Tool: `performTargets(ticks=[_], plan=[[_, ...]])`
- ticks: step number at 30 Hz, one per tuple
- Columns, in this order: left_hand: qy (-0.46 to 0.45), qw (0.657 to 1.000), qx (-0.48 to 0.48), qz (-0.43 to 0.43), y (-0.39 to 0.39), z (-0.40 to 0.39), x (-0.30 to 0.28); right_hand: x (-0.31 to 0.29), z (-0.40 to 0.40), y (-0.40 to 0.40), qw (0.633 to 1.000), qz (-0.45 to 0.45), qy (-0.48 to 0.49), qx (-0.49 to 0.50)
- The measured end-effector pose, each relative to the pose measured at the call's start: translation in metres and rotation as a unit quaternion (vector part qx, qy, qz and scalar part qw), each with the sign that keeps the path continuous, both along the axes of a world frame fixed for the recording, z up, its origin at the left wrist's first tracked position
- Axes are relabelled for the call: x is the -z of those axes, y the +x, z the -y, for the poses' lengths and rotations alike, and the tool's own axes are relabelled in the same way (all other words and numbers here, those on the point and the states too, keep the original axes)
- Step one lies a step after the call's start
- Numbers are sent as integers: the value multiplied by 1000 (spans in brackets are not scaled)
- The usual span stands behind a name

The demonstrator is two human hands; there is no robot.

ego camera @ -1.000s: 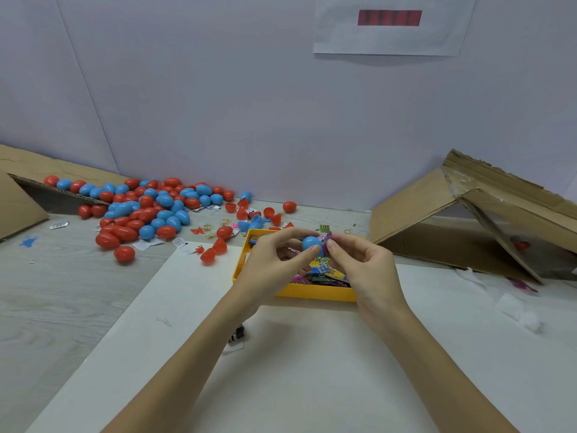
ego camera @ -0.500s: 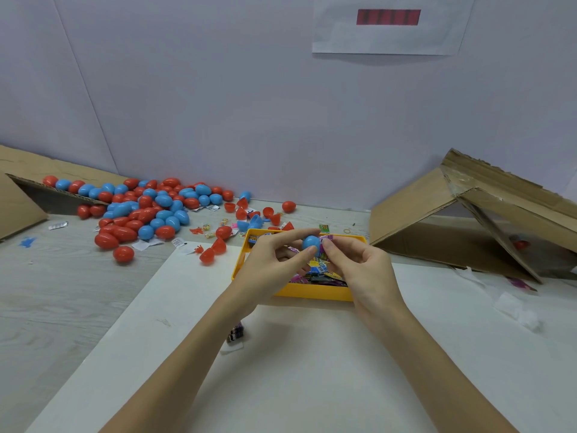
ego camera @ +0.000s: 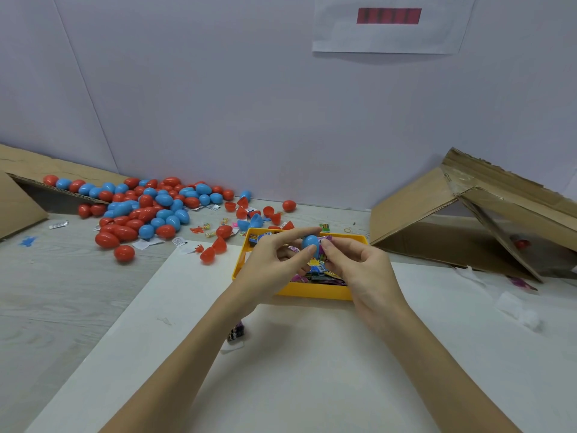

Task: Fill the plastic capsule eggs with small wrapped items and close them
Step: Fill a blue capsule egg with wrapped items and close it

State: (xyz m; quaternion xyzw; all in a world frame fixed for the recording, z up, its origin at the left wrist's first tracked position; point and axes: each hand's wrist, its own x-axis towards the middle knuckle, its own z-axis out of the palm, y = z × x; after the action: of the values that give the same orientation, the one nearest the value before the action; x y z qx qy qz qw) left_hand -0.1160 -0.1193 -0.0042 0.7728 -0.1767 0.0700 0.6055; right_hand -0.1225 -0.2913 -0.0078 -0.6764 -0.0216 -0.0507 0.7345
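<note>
Fingers of both my hands meet over the yellow tray (ego camera: 293, 291), and between them sits one blue capsule egg (ego camera: 310, 244). My left hand (ego camera: 274, 270) pinches the egg between thumb and forefinger, the other fingers loosely curled beneath. My right hand (ego camera: 359, 267) is curled in against the egg's right side, its fingertips pressing a small purple wrapped item (ego camera: 327, 237) at the shell. I think the wrapper is partly inside the egg, though my fingers cover the opening and I cannot tell how far in it has gone, nor whether I hold one half or a nearly joined pair.

So I judge the step in hand to be the stuffing: getting this one wrapped piece seated inside the shell. The egg hangs in the air just above the far part of the tray, which holds a heap of more wrapped items (ego camera: 318, 270) in bright colours.

Next, as I see it, the wrapper has to be tucked fully below the rim so nothing catches in the seam, and then the two halves need squeezing together until they snap. A corner of wrapper left sticking out would keep the egg from closing.

Away to my left on the counter (ego camera: 62, 292) lies a big scatter of red and blue eggs (ego camera: 146, 210), with several open halves (ego camera: 215, 248) near the tray. Cardboard box (ego camera: 437, 214) stands tipped at my right.
</note>
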Motion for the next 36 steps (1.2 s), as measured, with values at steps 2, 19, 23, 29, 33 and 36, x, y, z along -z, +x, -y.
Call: performTargets(ticks=[2,19,23,29,33,36], plan=[[5,1000,-1,6,-1,1,0,-1,0,0,1000,-8,11,-11],[-5,984,-37,176,-5,-2,-5,-23,2,-7,913,-236,292,-157],[-16,988,-20,155,-5,-4,-6,-26,1,-9,907,-246,301,-158],[-62,989,-12,132,-5,0,-6,-28,0,-10,886,-257,344,-176],[-107,990,21,85,-7,9,-2,-30,-2,-12,865,-277,376,-186],[-135,989,25,57,-7,7,-1,-30,-5,-14,863,-286,374,-186]])
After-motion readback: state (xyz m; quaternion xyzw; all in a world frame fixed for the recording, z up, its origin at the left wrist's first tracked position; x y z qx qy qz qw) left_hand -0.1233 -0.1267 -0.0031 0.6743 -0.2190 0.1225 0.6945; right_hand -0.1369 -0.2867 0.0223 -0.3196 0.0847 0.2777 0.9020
